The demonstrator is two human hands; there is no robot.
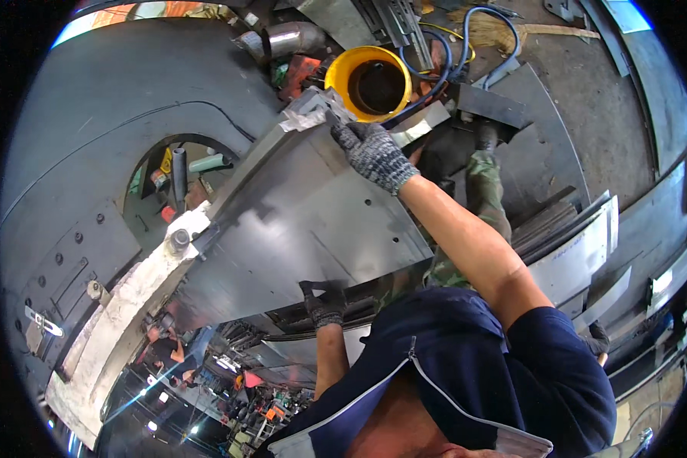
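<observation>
A large grey metal sheet (282,221) with a few small holes lies in front of me, its far left edge along a long metal bar on the big grey machine (153,69). My right hand (374,156), in a grey knitted glove, is closed over the sheet's far right edge near the bar's end. On the near edge, my left hand (325,307) in a dark glove grips the sheet, thumb and a finger showing on top. The undersides of both grips are hidden.
A yellow bucket (336,80) of dark liquid stands beyond my right hand, near a blue hose (466,34) and a straw broom (492,32). Stacked metal sheets (580,252) lie to the right. Another person (168,351) is at the lower left; another gloved hand (597,336) shows at right.
</observation>
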